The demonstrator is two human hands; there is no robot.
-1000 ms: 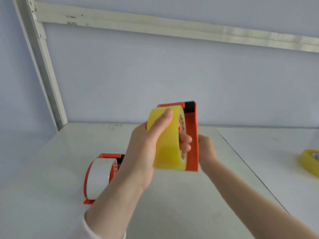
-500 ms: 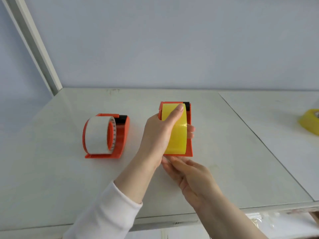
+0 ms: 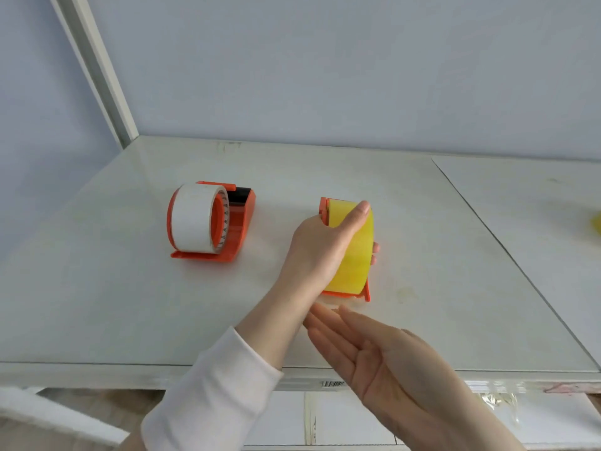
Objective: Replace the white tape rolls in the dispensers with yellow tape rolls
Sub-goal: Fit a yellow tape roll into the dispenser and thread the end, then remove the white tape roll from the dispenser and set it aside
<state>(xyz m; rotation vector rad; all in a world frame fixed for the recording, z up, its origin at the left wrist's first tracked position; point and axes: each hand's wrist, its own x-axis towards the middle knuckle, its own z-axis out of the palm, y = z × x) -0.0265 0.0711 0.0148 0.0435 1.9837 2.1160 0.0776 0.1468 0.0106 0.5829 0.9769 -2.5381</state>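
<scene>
Head view. The left hand (image 3: 320,245) is clamped over the yellow tape roll (image 3: 353,252), thumb across its top and fingertips showing at its right side. The roll sits in an orange dispenser (image 3: 366,292) standing on the white bench (image 3: 422,255). The right hand (image 3: 387,359) is spread flat, palm up, holding nothing, its fingertips just short of the dispenser's near base; half a second earlier those fingers were touching that base, and a second ago the dispenser was held in the air. To the left, well apart, the second orange dispenser (image 3: 242,222) carries the white tape roll (image 3: 193,218), unmoved. Another yellow roll (image 3: 597,222) is cut by the right edge.
</scene>
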